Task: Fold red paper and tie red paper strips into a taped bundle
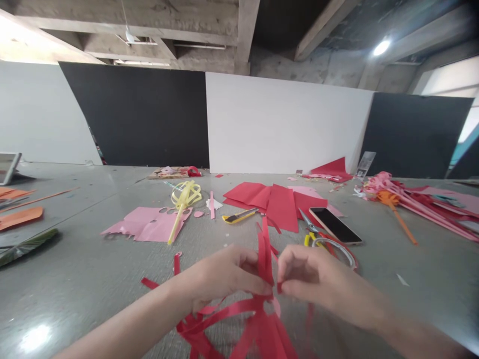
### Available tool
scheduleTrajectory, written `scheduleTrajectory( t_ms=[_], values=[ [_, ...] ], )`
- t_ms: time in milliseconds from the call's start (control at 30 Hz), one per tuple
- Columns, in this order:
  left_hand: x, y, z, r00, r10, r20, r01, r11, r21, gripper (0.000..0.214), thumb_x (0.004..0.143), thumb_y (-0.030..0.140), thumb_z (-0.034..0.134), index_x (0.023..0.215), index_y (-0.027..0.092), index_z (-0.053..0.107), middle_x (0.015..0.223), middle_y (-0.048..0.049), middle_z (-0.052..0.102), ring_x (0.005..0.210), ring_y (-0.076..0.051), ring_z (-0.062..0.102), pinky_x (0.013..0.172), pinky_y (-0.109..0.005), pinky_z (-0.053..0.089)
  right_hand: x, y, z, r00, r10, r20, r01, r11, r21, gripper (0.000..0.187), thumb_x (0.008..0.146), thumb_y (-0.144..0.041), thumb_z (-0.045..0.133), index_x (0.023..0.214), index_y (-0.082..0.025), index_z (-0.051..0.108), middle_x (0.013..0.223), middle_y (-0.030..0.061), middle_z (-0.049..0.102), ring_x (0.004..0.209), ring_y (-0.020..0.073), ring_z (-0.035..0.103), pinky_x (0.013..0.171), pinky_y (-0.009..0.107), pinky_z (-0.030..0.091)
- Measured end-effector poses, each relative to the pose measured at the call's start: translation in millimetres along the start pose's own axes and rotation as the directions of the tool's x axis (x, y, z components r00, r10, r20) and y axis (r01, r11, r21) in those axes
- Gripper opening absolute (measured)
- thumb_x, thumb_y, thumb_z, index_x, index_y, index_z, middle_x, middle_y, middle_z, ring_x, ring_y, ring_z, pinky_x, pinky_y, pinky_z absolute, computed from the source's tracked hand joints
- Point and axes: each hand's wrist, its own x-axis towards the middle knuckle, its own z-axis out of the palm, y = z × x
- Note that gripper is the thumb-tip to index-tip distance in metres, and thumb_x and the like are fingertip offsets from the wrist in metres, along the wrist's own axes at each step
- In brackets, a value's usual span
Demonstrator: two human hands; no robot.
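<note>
Red paper strips [265, 254] stand upright in my left hand [234, 274], pinched between thumb and fingers. Below that hand, more red strips [228, 311] curve and cross in a loose bundle near the table's front edge. To the right, my right hand [310, 274] is closed, thumb against fingertips, with a small bit of red paper [279, 287] showing at the pinch. A narrow gap separates the two hands. Where the strips join is partly hidden by my left fingers.
Beyond my hands lie a yellow cutter knife [239, 216], red paper sheets [279, 202], scissors [309, 222], a phone [336, 225] and a tape roll [350, 257]. Left are pink paper [144, 224] and a yellow paper-strip ball on a stick [186, 194]. Pink strips [385, 184] lie far right.
</note>
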Motion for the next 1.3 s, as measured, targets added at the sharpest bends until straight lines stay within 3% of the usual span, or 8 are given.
scheduleTrajectory(
  t_ms=[300, 567, 933, 1300],
  values=[
    [2.0, -6.5, 8.6, 0.999, -0.003, 0.043, 0.004, 1.0, -0.02, 0.01, 0.06, 0.012, 0.059, 0.07, 0.014, 0.061, 0.062, 0.003, 0.056, 0.055, -0.009, 0.047, 0.052, -0.019, 0.034, -4.5, -5.0, -0.2, 0.997, 0.018, 0.077, -0.008, 0.993, -0.118, 0.014, 0.082, -0.008, 0.042, 0.077, -0.021, 0.039, 0.067, -0.0075, 0.041, 0.06, 0.0073, 0.036, 0.056, 0.018, 0.03],
    [3.8, -9.0, 16.1, 0.997, -0.072, 0.002, 0.072, 0.997, 0.008, 0.007, 0.056, 0.013, 0.062, 0.063, 0.015, 0.06, 0.058, 0.0037, 0.055, 0.053, -0.009, 0.048, 0.047, -0.018, 0.034, -4.6, -3.9, 1.7, 0.986, 0.031, 0.164, -0.009, 0.991, -0.134, 0.019, 0.076, -0.003, 0.045, 0.079, -0.02, 0.037, 0.069, -0.0066, 0.049, 0.063, 0.0069, 0.043, 0.056, 0.017, 0.033],
    [6.7, -15.3, 16.3, 0.998, -0.053, 0.021, 0.053, 0.999, 0.01, 0.013, 0.056, 0.013, 0.059, 0.068, 0.015, 0.062, 0.065, 0.0019, 0.058, 0.054, -0.009, 0.049, 0.047, -0.018, 0.034, -0.8, 2.7, 6.0, 0.987, 0.102, 0.126, -0.088, 0.99, -0.113, 0.024, 0.067, -0.004, 0.051, 0.077, -0.02, 0.035, 0.067, -0.007, 0.051, 0.059, 0.0065, 0.044, 0.052, 0.016, 0.033],
    [5.6, -13.2, 17.5, 0.998, -0.067, -0.01, 0.067, 0.997, 0.034, 0.011, 0.056, 0.012, 0.055, 0.064, 0.015, 0.061, 0.06, 0.0041, 0.053, 0.051, -0.007, 0.041, 0.045, -0.018, 0.027, -1.2, 3.6, 7.9, 0.99, 0.111, 0.091, -0.093, 0.978, -0.187, 0.022, 0.069, -0.006, 0.05, 0.079, -0.02, 0.036, 0.072, -0.0048, 0.055, 0.062, 0.0082, 0.048, 0.053, 0.018, 0.034]
  ],
)
